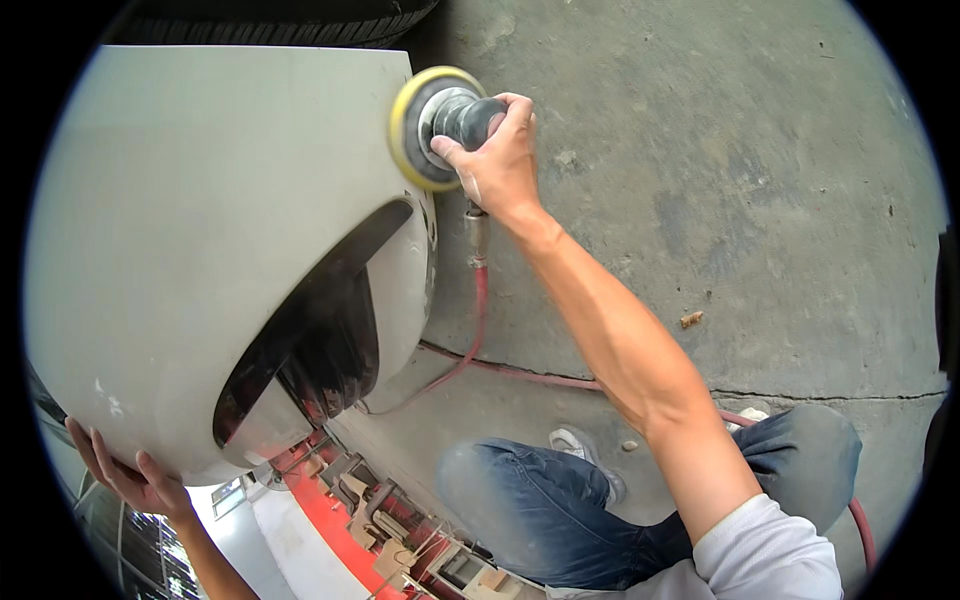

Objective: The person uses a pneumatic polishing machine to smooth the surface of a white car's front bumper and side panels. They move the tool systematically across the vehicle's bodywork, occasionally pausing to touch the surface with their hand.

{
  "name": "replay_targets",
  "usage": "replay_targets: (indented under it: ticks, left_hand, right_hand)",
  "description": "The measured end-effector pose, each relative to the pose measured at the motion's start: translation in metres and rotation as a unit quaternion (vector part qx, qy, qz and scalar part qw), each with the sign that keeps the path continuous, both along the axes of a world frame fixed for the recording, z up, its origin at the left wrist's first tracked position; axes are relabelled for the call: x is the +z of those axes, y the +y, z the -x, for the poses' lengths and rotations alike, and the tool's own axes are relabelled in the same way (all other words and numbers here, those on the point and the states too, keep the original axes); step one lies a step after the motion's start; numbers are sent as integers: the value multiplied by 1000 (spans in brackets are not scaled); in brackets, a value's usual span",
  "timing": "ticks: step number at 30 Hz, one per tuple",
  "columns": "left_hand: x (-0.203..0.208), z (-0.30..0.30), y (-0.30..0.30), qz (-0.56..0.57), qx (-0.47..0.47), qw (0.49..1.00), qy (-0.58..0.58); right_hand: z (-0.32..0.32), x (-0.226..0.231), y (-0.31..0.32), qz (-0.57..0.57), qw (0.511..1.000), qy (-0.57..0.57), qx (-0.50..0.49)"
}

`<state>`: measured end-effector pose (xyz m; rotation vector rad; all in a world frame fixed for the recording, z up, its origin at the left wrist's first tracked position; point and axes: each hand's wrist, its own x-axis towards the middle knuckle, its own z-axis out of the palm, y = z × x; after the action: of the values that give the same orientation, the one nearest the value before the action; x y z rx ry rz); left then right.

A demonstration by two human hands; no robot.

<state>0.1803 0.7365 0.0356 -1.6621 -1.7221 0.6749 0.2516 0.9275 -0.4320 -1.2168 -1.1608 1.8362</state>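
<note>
My right hand [500,160] is wrapped round the dark body of an air sander [462,118], with the thumb near its base. The sander's round, yellow-rimmed pad stands tilted against the right edge of a pale grey car body panel [200,200], which looks like a bumper. A curved dark opening [310,320] cuts through the panel's lower part. At the panel's lower left, my left hand [130,480] rests against its edge, fingers and thumb apart. From the sander's metal fitting [478,235] runs a red air hose [480,310].
The hose crosses the cracked concrete floor [780,250] and passes by my bent knees in jeans [540,510]. A tyre [270,25] lies beyond the panel. Below the panel, a red surface [325,515] bears wood scraps and tools. A small brown scrap [691,319] lies on the floor.
</note>
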Motion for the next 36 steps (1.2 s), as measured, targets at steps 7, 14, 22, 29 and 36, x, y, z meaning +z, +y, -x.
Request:
replay_targets:
  ticks: [7, 14, 22, 29, 36]
  left_hand:
    - [2, -2, -5, 2, 5, 1000, 6]
    - [8, 2, -8, -13, -6, 1000, -16]
    - [11, 5, -14, -24, -1, 999, -40]
    - [13, 11, -19, -44, -4, 999, -3]
    - [16, 17, -27, -69, -1, 998, -4]
  right_hand:
    - [-1, 4, -3, 2, 1000, 16, -11]
    - [-4, 3, -6, -1, 1000, 30, -1]
    - [-3, -1, -9, 35, 999, 35, 9]
    - [-5, -12, -26, 75, 997, 19, 6]
    - [-9, -14, -31, 103, 995, 6, 5]
